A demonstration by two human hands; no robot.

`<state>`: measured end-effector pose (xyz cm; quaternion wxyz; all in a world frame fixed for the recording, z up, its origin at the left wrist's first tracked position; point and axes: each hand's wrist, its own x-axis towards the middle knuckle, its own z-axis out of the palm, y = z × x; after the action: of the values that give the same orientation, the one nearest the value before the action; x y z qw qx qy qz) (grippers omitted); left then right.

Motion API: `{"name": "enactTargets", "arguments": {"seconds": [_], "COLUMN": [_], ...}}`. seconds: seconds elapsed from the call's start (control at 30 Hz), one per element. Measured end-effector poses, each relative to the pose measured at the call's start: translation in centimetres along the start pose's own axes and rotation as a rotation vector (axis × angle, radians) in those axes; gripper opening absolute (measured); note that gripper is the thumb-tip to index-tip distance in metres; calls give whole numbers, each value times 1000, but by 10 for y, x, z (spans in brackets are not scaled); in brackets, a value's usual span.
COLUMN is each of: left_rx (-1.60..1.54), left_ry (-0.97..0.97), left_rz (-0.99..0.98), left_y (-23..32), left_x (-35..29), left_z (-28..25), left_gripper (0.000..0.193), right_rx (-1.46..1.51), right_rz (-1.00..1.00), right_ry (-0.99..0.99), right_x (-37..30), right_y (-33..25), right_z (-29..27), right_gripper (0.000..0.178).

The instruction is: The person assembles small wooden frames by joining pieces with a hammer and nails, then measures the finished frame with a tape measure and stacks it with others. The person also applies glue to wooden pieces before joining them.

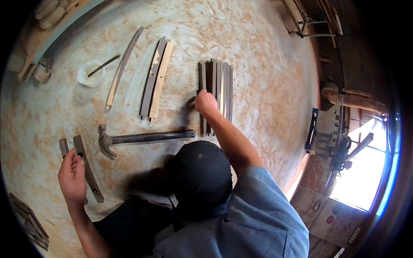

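Note:
My right hand [206,102] is closed around the leftmost of several narrow dark wooden slats [226,86] lying side by side. Its fingertips are hidden under the fist. At the lower left, my left hand [73,177] has its fingers curled together over two more slats. One of them, a dark wooden strip [91,178], shows to the right of the hand; the other, a slat [64,146], runs partly beneath it. What the left fingertips pinch is too small to tell. Between the hands lies a claw hammer [148,136], its head to the left.
Beyond the hammer are a pair of slats [152,86], one single curved strip [122,71] and a white tub [91,74] with a stick in it. More dark pieces [29,221] lie at the lower left. A metal machine [329,133] stands past the table's right edge.

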<state>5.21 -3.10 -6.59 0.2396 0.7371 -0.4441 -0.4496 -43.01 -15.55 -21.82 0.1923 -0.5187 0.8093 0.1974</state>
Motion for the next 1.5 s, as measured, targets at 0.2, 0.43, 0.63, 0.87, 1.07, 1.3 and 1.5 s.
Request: {"name": "enactTargets", "arguments": {"seconds": [0.2, 0.43, 0.63, 0.87, 1.07, 1.3, 1.5], "left_rx": [58, 35, 72, -159, -556, -839, -1000], "left_ry": [38, 69, 59, -89, -257, -86, 150], "left_rz": [53, 75, 94, 102, 205, -249, -256], "left_y": [9, 12, 20, 49, 78, 72, 64], "left_x": [-11, -16, -15, -14, -14, -10, -13], "left_z": [-5, -8, -7, 4, 27, -18, -41], "left_gripper": [36, 35, 35, 39, 59, 36, 36], "right_rx": [-56, 7, 713, 1127, 1048, 483, 574], "right_rz": [31, 89, -170, -513, -808, -845, -483], "right_ry": [-49, -146, -414, -806, -1154, -464, -545], "right_x": [17, 23, 28, -40, -142, -153, -59], "right_y": [0, -1, 17, -61, -186, -262, -234], "right_z": [7, -5, -39, -138, -170, -177, -114], "right_gripper": [31, 29, 28, 29, 32, 35, 46]}}
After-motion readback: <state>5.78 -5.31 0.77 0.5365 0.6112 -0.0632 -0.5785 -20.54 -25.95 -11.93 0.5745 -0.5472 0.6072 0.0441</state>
